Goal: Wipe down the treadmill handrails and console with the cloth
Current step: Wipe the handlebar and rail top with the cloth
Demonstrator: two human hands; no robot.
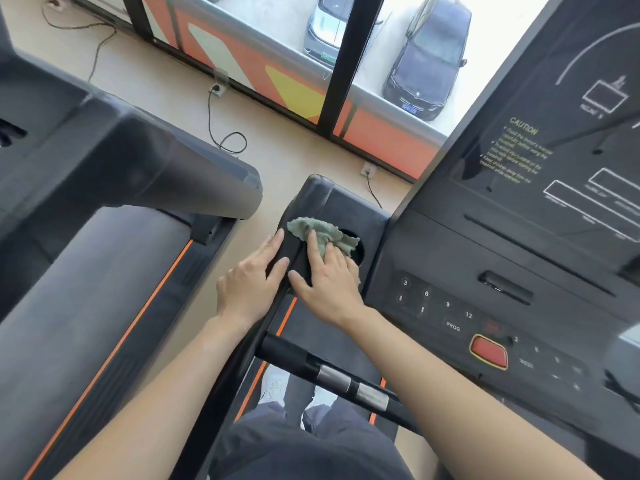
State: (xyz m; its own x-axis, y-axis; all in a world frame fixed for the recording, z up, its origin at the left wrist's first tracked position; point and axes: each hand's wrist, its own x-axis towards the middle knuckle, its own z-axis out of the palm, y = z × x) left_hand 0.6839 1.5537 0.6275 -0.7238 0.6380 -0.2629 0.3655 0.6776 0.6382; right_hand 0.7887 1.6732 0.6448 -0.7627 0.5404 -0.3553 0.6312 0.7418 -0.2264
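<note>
Pressing down on a crumpled grey-green cloth [325, 233], the right hand [329, 289] lay flat with its fingers [313, 244] extended, not curled round the fabric. Cloth sat on the black plastic left wing of the treadmill console [332, 202], bunched partly over the rim of a round cup-holder recess [358, 253]; its far end stuck out beyond the fingertips.

Left hand [249, 285] rested just left of the right one, palm down, straight fingers laid along the wing's left edge, holding nothing. The two hands were close together; I could not tell whether they touched.

Right of the cloth: dark keypad panel with numbered keys and a PROG key [450, 317], then a red oval stop button with yellow rim [489, 351] nearer. Beyond those, tilted up, a glossy black display with yellow caution text [554, 150].

Near side, below the forearms: black handrail bar with two silver sensor sleeves [332, 375], running left to right. Pale shoes [273, 382] showed on the belt beneath it.

Left of scene: a second grey treadmill with orange edge stripe [104, 271]. Far side: black power cables on the beige floor [225, 133], windows, a dark parked car outside [429, 64].
</note>
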